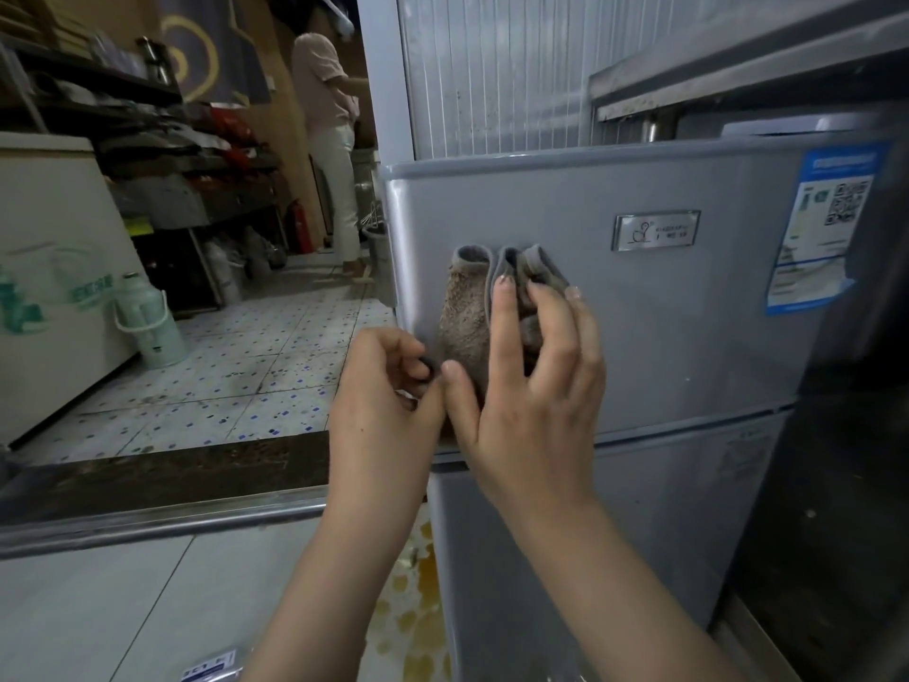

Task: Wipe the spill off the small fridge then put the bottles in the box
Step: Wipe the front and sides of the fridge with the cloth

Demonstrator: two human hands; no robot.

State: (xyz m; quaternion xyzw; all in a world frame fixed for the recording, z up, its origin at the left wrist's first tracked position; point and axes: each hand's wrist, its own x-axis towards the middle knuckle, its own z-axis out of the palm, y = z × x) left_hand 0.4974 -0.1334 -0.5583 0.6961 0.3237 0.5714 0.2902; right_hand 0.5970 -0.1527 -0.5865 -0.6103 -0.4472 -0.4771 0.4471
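A small silver fridge [664,337] with two doors fills the right of the head view. A bunched grey-brown cloth [467,317] lies against its upper door. My right hand [536,376] presses the cloth to the door, fingers spread over its folds and thumb at its lower edge. My left hand [388,401] is just left of it, fingers curled, pinching the cloth's dark lower-left corner. An orange-yellow puddle [418,607] spreads on the floor at the fridge's lower left. No bottles or box can be made out.
A person [329,140] stands in the back by a doorway. A green-white thermos jug [150,317] sits on the tiled floor next to a white chest freezer [54,268]. Dark shelves [187,155] hold clutter. A tall cabinet [492,66] rises behind the fridge.
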